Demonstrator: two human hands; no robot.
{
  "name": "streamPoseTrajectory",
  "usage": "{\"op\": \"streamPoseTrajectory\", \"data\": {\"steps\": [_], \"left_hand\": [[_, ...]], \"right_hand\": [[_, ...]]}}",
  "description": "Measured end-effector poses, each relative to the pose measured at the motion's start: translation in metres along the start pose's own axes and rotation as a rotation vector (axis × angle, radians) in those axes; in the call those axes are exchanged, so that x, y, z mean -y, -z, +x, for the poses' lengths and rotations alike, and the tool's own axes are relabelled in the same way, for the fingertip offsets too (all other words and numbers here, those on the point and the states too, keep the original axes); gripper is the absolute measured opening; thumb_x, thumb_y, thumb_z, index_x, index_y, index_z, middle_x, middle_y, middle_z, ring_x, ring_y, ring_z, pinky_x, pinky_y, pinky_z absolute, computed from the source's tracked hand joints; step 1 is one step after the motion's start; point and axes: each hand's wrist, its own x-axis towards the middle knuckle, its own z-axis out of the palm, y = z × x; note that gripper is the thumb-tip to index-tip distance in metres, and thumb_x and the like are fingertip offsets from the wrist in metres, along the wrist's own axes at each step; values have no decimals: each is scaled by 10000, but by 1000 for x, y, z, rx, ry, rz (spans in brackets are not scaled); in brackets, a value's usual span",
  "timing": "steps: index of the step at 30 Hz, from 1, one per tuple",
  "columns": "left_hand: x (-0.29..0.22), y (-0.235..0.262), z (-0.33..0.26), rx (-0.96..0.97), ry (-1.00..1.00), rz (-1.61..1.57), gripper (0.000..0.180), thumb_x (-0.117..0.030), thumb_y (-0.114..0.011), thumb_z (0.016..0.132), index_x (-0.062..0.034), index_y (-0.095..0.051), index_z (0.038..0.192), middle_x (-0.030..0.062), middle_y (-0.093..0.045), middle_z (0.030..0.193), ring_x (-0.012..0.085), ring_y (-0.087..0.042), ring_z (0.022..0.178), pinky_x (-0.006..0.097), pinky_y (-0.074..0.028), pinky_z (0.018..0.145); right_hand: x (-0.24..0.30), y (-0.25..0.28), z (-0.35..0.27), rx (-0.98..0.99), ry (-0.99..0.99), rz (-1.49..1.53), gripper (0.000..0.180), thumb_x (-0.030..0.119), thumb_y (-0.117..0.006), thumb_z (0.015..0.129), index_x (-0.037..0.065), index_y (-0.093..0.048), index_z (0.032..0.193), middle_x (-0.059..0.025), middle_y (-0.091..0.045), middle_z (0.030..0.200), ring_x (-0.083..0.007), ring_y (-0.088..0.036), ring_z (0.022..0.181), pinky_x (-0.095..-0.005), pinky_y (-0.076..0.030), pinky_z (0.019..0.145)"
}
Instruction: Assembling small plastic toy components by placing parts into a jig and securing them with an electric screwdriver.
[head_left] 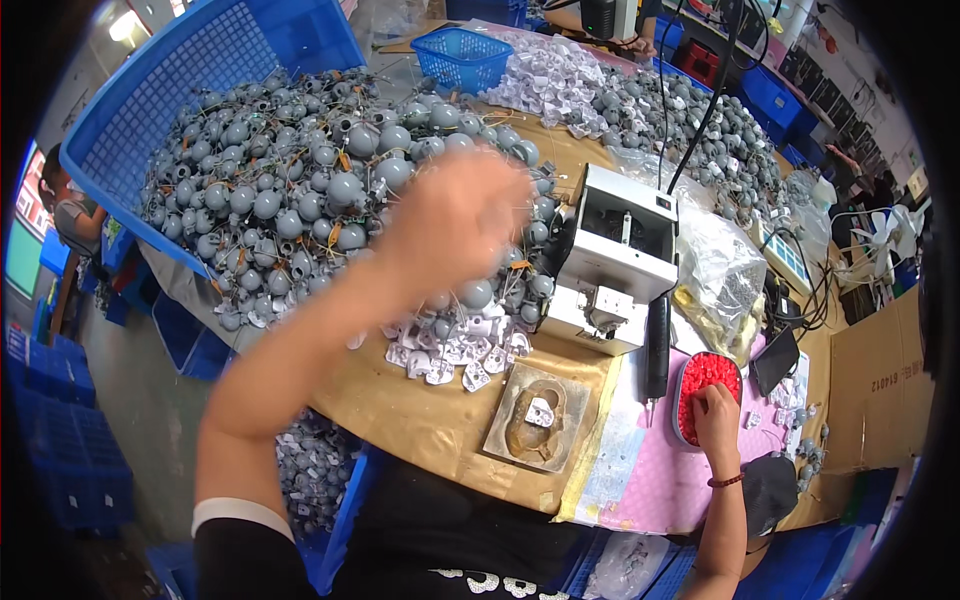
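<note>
My left hand point(465, 210), smeared by motion, is over the right part of a big heap of grey ball-shaped parts point(265, 204) with thin wires; its fingers cannot be made out. On the right, my right hand point(717, 415) dips its fingertips, drawn together, into an oval tray point(681, 427) of small red pieces point(710, 374). What the fingertips hold is hidden. Between my arms, a square metal fixture point(498, 430) with an oval recess lies on the table, and a white plastic part point(540, 412) rests in it. More white parts point(440, 362) lie behind the fixture.
A white machine point(612, 265) stands mid-table, with a black electric screwdriver point(657, 350) upright beside it. A tipped blue crate point(120, 130) backs the heap. Farther off are a small blue basket point(462, 62) and more white and grey piles. A cardboard box point(885, 375) stands right.
</note>
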Motion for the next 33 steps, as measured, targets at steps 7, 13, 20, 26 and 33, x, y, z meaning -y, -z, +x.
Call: {"op": "streamPoseTrajectory", "data": {"steps": [7,13,20,26,33], "left_hand": [[149,36,64,430,604,852,275,-210,-676,876,-42,-746,1082,172,-699,1189,391,-594,1204,504,-521,969],[179,56,58,328,458,440,342,-318,-576,918,8,-679,932,182,-683,883,348,-642,825,442,-501,757],[52,121,41,-313,621,-583,223,-194,-493,1030,-33,-605,924,65,-645,772,204,-686,727,329,-597,717],[-10,128,-5,236,628,-1561,274,-243,-463,1073,-1,-514,1193,14,-468,841,91,-468,681,235,-461,638],[-114,48,-122,734,943,-1940,507,-241,-649,917,75,-536,1296,124,-626,1068,167,-653,790,286,-533,697]], "right_hand": [[72,33,15,-52,75,363,130,-67,-729,786,-6,-652,871,-116,-661,872,-271,-664,802,-344,-531,701],[157,24,20,-16,377,602,174,-41,-776,770,31,-672,890,-102,-669,874,-280,-664,826,-356,-532,708],[210,-38,26,-34,634,590,237,-22,-801,732,45,-678,923,-75,-674,914,-262,-646,844,-372,-532,732],[219,-47,18,-44,676,402,207,105,-782,784,66,-667,952,-71,-632,1012,-281,-589,975,-403,-479,812],[210,-9,5,33,264,1133,354,104,-723,885,8,-633,1214,-140,-633,1201,-271,-615,1106,-398,-456,1003]]}}
